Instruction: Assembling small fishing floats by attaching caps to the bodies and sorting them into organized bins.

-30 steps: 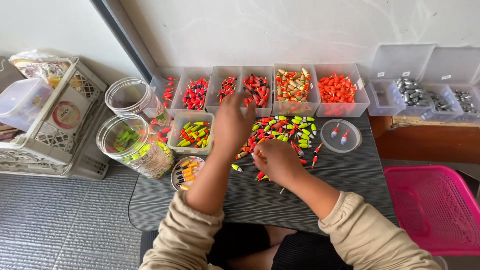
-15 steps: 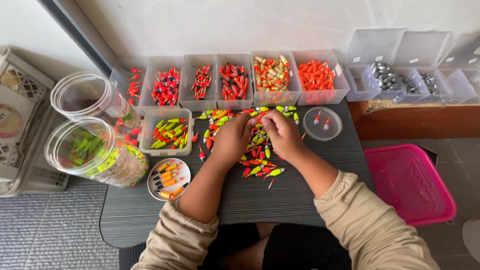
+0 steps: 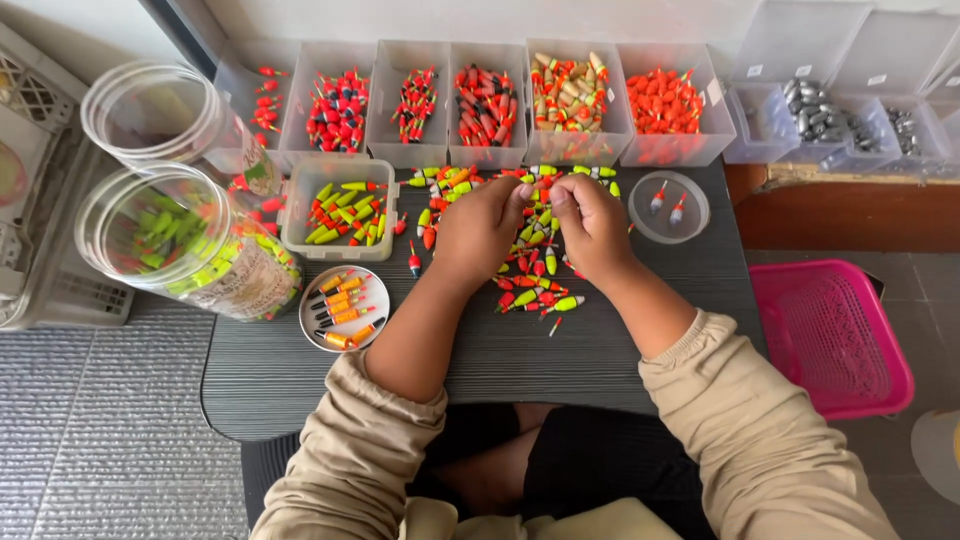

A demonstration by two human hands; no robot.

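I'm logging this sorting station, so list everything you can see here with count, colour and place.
table: one, dark grey, centre.
loose floats: a pile, red, yellow-green and orange, mid-table under the hands.
clear bins: six in a row along the far edge, holding red, orange and tan floats.
small tub: one, clear, holding yellow-green floats, left of the pile.
round lid: one, white, holding orange floats, near left edge.
round dish: one, clear, two floats inside, right of the pile.
jars: two, clear, far left.
metal-parts bins: clear, grey pieces, top right.
basket: one, pink, on the floor at right.
crate: one, white, far left.
left hand: over the pile.
right hand: over the pile, fingertips pinched.
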